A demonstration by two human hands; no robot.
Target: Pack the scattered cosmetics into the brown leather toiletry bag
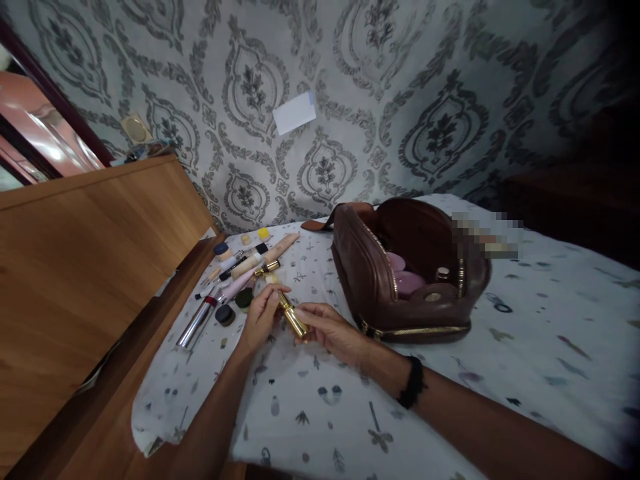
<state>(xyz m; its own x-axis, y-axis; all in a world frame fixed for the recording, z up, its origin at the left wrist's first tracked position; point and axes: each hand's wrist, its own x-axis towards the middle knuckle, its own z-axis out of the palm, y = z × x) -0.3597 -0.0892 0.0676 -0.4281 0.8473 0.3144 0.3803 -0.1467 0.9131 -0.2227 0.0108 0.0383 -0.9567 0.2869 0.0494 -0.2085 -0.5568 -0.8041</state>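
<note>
A shiny gold lipstick tube (294, 319) is held in front of me, slanting down to the right. My left hand (263, 312) is closed on its upper end, thumb and fingers pinching it. Around its lower part my right hand (327, 328) is closed, with a black band on that wrist. Just beyond my left hand lies another gold and black tube (267, 268). Right of my hands stands a brown leather bag (357, 267), unzipped, with pink round items (410, 283) and a small gold-capped item (443, 273) inside.
Several cosmetics lie to the left on the patterned sheet (320, 393): a silver tube with a red band (197, 323), dark-lidded jars (225, 315), a beige squeeze tube (283, 247) and a yellow cap (263, 233). A wooden board (100, 247) borders the left; a patterned wall stands behind.
</note>
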